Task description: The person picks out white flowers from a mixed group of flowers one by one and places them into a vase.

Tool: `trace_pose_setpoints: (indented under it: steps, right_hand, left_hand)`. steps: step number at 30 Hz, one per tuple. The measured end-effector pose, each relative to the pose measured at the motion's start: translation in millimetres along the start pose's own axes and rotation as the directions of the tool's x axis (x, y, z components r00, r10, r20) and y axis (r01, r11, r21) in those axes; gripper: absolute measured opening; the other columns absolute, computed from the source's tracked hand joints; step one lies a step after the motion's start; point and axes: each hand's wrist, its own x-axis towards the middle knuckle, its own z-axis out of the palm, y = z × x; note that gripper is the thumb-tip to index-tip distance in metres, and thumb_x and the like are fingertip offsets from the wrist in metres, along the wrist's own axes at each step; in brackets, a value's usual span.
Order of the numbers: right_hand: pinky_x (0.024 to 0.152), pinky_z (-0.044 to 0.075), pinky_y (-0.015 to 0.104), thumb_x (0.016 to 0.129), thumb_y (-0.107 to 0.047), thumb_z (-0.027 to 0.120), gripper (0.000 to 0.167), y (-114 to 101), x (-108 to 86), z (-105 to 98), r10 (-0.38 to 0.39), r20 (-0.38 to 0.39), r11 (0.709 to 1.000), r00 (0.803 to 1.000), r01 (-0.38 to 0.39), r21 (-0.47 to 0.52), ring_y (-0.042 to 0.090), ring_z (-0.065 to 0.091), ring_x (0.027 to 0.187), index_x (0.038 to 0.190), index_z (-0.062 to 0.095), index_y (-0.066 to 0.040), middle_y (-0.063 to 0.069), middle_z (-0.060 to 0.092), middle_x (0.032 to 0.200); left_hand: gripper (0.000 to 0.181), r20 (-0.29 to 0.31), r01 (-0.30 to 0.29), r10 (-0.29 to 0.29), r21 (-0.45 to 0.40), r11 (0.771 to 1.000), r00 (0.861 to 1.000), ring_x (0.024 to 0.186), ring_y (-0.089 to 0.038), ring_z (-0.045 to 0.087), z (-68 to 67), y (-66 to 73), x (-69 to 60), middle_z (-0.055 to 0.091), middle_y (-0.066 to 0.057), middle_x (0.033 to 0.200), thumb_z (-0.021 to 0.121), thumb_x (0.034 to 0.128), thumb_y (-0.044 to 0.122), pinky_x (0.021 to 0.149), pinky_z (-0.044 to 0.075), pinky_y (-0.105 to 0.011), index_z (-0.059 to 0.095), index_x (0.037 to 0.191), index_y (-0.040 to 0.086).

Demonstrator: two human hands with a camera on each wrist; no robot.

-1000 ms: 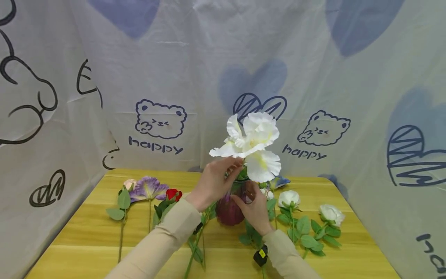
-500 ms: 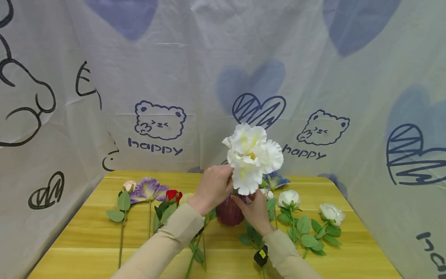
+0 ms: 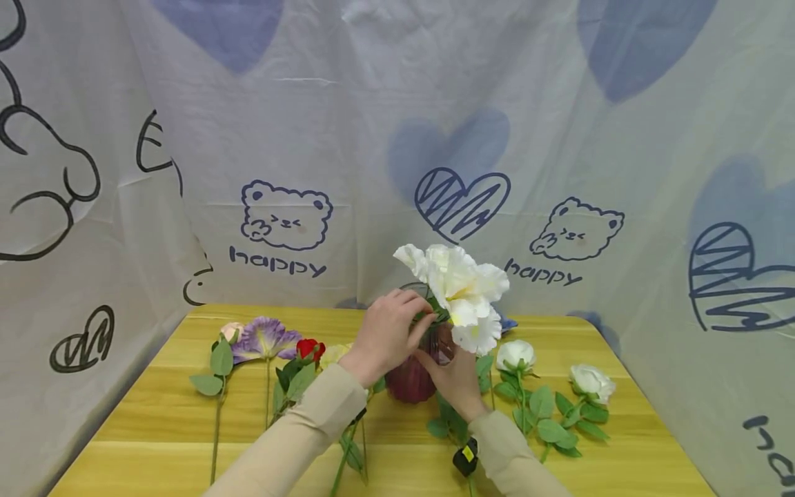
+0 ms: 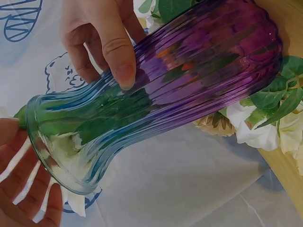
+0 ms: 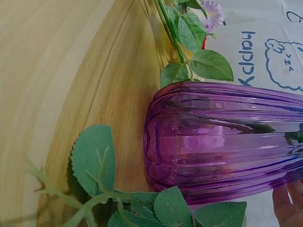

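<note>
A ribbed glass vase (image 3: 410, 379), purple below and clear blue-green at the neck in the left wrist view, stands upright on the table. A large white flower (image 3: 459, 286) leans right over its rim, with green stem and leaves inside the glass (image 4: 113, 111). My left hand (image 3: 391, 335) pinches the green stem just under the bloom, at the vase mouth. My right hand (image 3: 458, 379) grips the vase's neck from the right, its thumb (image 4: 124, 71) on the glass. In the right wrist view the vase's purple body (image 5: 213, 142) fills the right side.
On the wooden table (image 3: 155, 414), left of the vase, lie a purple flower (image 3: 266, 338), a red rose (image 3: 310, 348) and a peach flower (image 3: 232, 330). White roses (image 3: 515, 354) with leafy stems lie to the right. A printed cloth (image 3: 373, 138) hangs behind.
The white flower has moved lower and turned, now leaning right of the vase mouth. My left hand has lowered with it, its fingers still at the stem. My right hand has stayed on the vase.
</note>
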Motion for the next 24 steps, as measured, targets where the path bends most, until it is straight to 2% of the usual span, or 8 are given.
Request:
trace_pose_setpoints:
  steps: [3,6,8,13,16,19,24]
  right_hand:
    - [0.083,0.062,0.049,0.083,-0.011,0.083,0.034,-1,0.0,0,0.013,0.001,1.000,1.000,-0.013,0.023,0.038,0.072,0.096,0.108,0.062,-0.002,0.016,0.072,0.101]
    - [0.084,0.062,0.049,0.084,-0.011,0.082,0.035,0,-0.3,0,0.019,0.000,0.999,1.000,-0.019,0.034,0.037,0.072,0.099,0.111,0.061,-0.004,0.014,0.070,0.103]
    - [0.087,0.061,0.048,0.084,-0.010,0.082,0.044,0,-1.1,0,0.024,0.000,0.999,1.000,-0.024,0.029,0.035,0.070,0.104,0.121,0.058,-0.005,0.014,0.067,0.110]
    - [0.104,0.052,0.052,0.087,-0.016,0.080,0.070,-2,-3.1,-1,0.017,0.021,0.996,1.000,-0.015,-0.087,0.032,0.056,0.129,0.145,0.042,-0.008,0.013,0.055,0.141]
    - [0.106,0.048,0.053,0.088,-0.019,0.079,0.070,-3,-3.0,-1,-0.002,0.030,0.989,1.000,0.007,-0.148,0.032,0.053,0.134,0.146,0.042,-0.009,0.011,0.053,0.145]
    - [0.100,0.052,0.051,0.086,-0.016,0.081,0.066,-4,-1.6,0,-0.043,0.006,0.985,0.999,0.044,-0.168,0.031,0.057,0.127,0.141,0.047,-0.008,0.011,0.058,0.138]
    - [0.079,0.059,0.039,0.080,-0.011,0.085,0.045,-2,0.9,2,-0.130,-0.032,0.971,0.991,0.121,-0.209,0.025,0.070,0.099,0.118,0.062,-0.005,0.010,0.071,0.107]
  left_hand:
    - [0.013,0.025,0.024,-0.025,0.016,1.000,0.999,0.094,-0.020,0.068,-0.6,-0.8,0.1,0.074,-0.002,0.102,0.068,0.0974,0.024,0.082,0.059,-0.038,0.075,0.100,0.014]
    - [0.014,0.045,0.045,-0.046,0.024,0.999,0.998,0.095,-0.021,0.068,-0.8,-2.2,0.0,0.074,-0.002,0.103,0.068,0.0974,0.025,0.081,0.058,-0.039,0.075,0.100,0.014]
    - [0.015,0.053,0.052,-0.053,0.024,0.998,0.997,0.095,-0.021,0.067,-1.0,-3.0,-0.5,0.073,-0.001,0.104,0.068,0.0969,0.027,0.081,0.058,-0.039,0.075,0.100,0.015]
    - [0.019,0.051,0.053,-0.053,0.008,0.999,0.997,0.097,-0.022,0.067,-3.2,-3.8,-3.3,0.073,-0.002,0.107,0.072,0.0941,0.028,0.083,0.057,-0.040,0.075,0.106,0.014]
    - [0.027,0.042,0.056,-0.056,0.000,0.998,0.998,0.100,-0.024,0.067,-3.7,-5.3,-5.5,0.074,-0.004,0.111,0.075,0.0915,0.025,0.086,0.058,-0.041,0.073,0.114,0.011]
    - [0.031,0.031,0.058,-0.058,-0.013,0.998,0.998,0.100,-0.025,0.068,-4.6,-8.0,-8.1,0.074,-0.005,0.111,0.077,0.0897,0.022,0.087,0.058,-0.042,0.072,0.117,0.008]
    - [0.024,-0.006,0.072,-0.072,-0.045,0.996,0.997,0.098,-0.025,0.067,-6.8,-14.8,-14.0,0.072,-0.007,0.108,0.076,0.0907,0.019,0.087,0.058,-0.040,0.071,0.110,0.005]
